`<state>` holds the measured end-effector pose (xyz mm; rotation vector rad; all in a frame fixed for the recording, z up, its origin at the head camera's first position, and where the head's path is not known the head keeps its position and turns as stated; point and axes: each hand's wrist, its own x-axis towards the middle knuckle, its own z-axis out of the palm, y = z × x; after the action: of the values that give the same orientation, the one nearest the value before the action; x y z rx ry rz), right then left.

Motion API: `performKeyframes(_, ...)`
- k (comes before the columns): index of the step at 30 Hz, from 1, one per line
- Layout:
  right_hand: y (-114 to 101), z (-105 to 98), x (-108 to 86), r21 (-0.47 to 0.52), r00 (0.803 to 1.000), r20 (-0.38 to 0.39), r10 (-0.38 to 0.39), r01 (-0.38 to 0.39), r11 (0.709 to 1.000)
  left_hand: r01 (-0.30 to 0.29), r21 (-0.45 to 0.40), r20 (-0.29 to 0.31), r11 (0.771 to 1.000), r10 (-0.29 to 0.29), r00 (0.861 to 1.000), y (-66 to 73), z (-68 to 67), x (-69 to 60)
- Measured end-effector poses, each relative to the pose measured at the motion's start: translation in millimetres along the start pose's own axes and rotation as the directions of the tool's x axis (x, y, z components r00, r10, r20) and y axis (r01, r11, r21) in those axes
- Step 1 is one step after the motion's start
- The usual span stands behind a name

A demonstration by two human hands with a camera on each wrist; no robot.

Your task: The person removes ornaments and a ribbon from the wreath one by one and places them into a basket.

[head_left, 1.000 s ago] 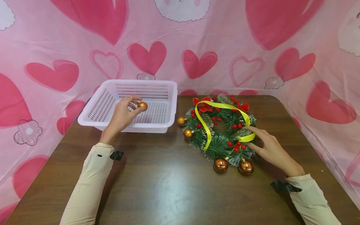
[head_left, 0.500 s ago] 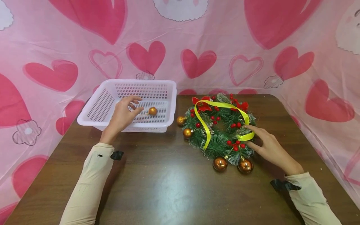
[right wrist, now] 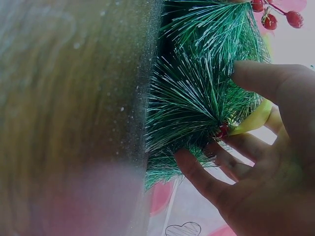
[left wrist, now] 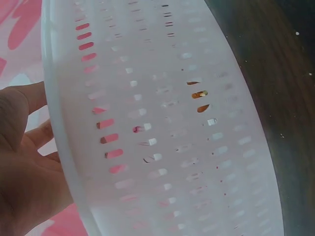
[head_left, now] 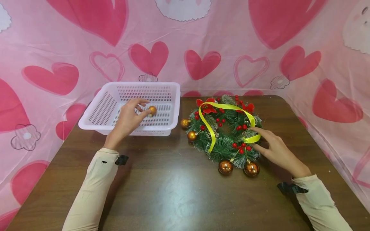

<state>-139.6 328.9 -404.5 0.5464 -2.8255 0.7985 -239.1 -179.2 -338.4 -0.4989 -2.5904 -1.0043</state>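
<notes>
Pink cloth printed with red hearts [head_left: 228,32]: backdrop, rear and both sides.
Dark brown wood-grain table [head_left: 162,192]: in front of the cloth, glare patch toward the near side.
White rectangular slotted plastic basket [head_left: 130,84]: back left on the table.
Small glittery gold ball [head_left: 152,110]: low inside the basket, right of its middle; shows through wall slots in the left wrist view.
Left hand [head_left: 128,115]: over the basket, fingers apart and loosely bent, not pinched; thumb tip at the ball's edge in the head view, can't tell if touching.
Round green pine wreath [head_left: 221,146]: flat on the table, right of the basket; gold and copper baubles [head_left: 225,167] along its left and near edges.
Bright yellow ribbon [head_left: 226,106]: open loop across the wreath.
Right hand [head_left: 280,154]: at the wreath's right side, thumb and fingers spread, tips at the needles.
</notes>
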Motion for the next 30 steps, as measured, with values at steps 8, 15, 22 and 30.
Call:
performKeyframes(8,1.4,-3.0,0.6,-0.006,1.000,0.004,0.011,-0.011,1.000,-0.030,-0.017,-0.005,0.999,0.030,1.000,9.6,2.1,2.1)
performKeyframes(15,2.0,-3.9,0.8,-0.007,1.000,0.004,0.020,-0.020,1.000,-0.086,-0.030,-0.012,0.996,0.085,0.996,22.0,3.0,2.7)
performKeyframes(22,2.2,-1.6,1.8,0.003,1.000,0.001,0.006,-0.006,1.000,-0.150,-0.053,-0.013,0.987,0.149,0.989,28.8,8.4,-3.0)
performKeyframes(30,1.7,0.3,0.8,-0.010,1.000,-0.003,0.003,-0.003,1.000,-0.188,-0.080,0.034,0.979,0.191,0.981,47.9,16.6,-11.1)
